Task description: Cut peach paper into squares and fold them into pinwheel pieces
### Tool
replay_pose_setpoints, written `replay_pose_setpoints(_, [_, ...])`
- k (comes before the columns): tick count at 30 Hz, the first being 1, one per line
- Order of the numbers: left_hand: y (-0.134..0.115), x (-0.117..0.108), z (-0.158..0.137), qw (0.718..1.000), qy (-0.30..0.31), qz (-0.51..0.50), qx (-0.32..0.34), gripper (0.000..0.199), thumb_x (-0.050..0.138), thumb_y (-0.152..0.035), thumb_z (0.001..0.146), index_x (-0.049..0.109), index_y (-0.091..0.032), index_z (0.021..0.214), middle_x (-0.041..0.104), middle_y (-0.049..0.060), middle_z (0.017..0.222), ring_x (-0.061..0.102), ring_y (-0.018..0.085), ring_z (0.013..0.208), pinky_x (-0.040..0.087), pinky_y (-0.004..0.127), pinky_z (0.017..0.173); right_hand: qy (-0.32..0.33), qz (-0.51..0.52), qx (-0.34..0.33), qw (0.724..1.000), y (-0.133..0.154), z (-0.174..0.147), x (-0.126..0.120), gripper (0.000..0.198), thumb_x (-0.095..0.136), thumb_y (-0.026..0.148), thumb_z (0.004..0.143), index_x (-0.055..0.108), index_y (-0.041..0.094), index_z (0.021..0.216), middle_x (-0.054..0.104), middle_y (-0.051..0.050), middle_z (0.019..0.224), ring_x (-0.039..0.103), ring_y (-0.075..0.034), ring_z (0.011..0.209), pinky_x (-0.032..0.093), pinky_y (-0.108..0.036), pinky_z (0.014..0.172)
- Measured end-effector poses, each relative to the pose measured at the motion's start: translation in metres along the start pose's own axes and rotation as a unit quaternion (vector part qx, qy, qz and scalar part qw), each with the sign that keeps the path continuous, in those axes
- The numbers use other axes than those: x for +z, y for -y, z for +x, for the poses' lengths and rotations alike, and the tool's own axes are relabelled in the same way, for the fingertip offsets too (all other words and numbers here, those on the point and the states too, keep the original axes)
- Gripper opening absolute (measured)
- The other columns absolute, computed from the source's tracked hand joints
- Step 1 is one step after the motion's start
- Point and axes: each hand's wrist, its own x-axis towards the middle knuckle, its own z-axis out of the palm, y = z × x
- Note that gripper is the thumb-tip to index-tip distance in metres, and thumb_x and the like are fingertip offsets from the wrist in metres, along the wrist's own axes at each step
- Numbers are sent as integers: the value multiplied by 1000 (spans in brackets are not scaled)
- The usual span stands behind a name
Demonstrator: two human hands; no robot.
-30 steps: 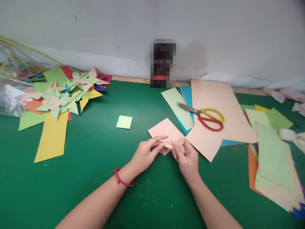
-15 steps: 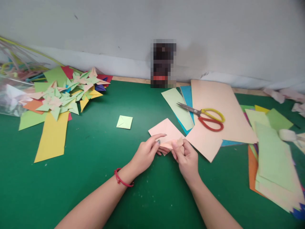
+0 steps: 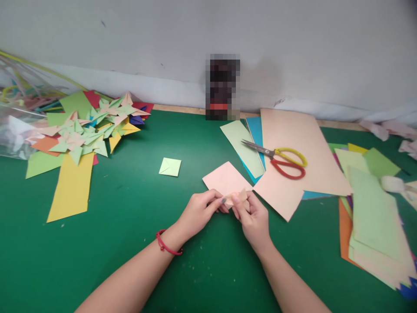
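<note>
A small folded piece of peach paper is pinched between both hands, partly covered by the fingers. My left hand grips its left end with thumb and fingertips. My right hand holds the other end, thumb on top. Just beyond the fingers, a peach paper square lies on the green table. Another peach square lies to the right of my right hand. A light green folded square rests to the left, apart from the hands.
Scissors with yellow and red handles lie on a large peach sheet and a green strip. Folded paper stars are heaped at left, beside a clear plastic bag. Coloured paper sheets and a white tape roll are at right.
My left fingers have curled in from a more stretched pose and now pinch the folded peach paper nearer my right thumb. My right hand has shifted slightly left and down.
</note>
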Motion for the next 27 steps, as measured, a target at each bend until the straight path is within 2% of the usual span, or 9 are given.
replay_pose_setpoints(9, [-2, 0, 0, 1000, 8, 27, -11, 23, 38, -24, 90, 53, -16, 75, 63, -1, 60, 58, 9, 56, 45, 20, 61, 7, -11, 2, 1000, 1, 0, 0, 25, 51, 34, 85, 44, 20, 66, 40, 7, 46, 35, -7, 41, 27, -21, 43])
replay_pose_setpoints(16, [-8, -1, 0, 998, 30, 45, -27, 25, 44, -34, 87, 57, -15, 75, 66, 0, 69, 58, 10, 62, 41, 19, 61, 19, -25, -9, 999, -1, -1, -1, 23, 51, 31, 85, 44, 19, 67, 37, 8, 47, 32, -7, 43, 25, -22, 44])
replay_pose_setpoints(27, [-11, -5, 0, 994, 80, 65, -20, 27, 44, -25, 86, 53, -15, 63, 65, -1, 60, 51, 7, 54, 36, 17, 55, 58, -33, -20, 998, 0, -2, -4, 22, 52, 32, 83, 47, 19, 67, 39, 7, 46, 33, -7, 42, 27, -21, 44])
